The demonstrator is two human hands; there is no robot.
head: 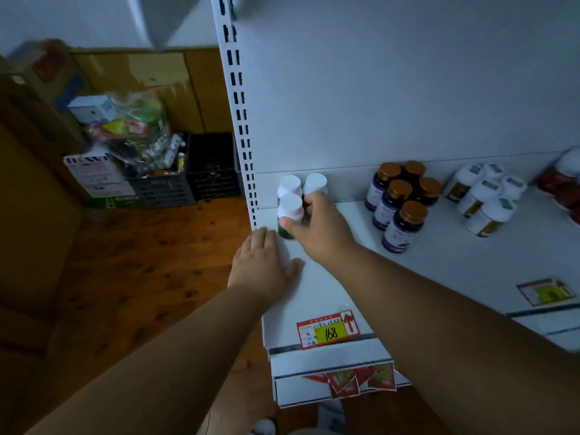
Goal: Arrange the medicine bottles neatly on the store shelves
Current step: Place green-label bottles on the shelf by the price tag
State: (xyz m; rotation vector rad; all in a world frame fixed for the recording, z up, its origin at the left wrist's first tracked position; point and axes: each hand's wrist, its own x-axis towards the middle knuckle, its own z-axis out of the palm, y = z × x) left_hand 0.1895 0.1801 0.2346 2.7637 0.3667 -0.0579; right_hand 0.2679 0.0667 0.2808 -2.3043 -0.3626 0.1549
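Right hand (317,227) holds white-capped bottle (290,215) on shelf (408,271).

The right hand (317,227) hides a bottle (314,183) behind its fingers. Far right of it, the red bottles (561,183) are blurred and cut by the edge. The tag (544,291) print is unreadable.
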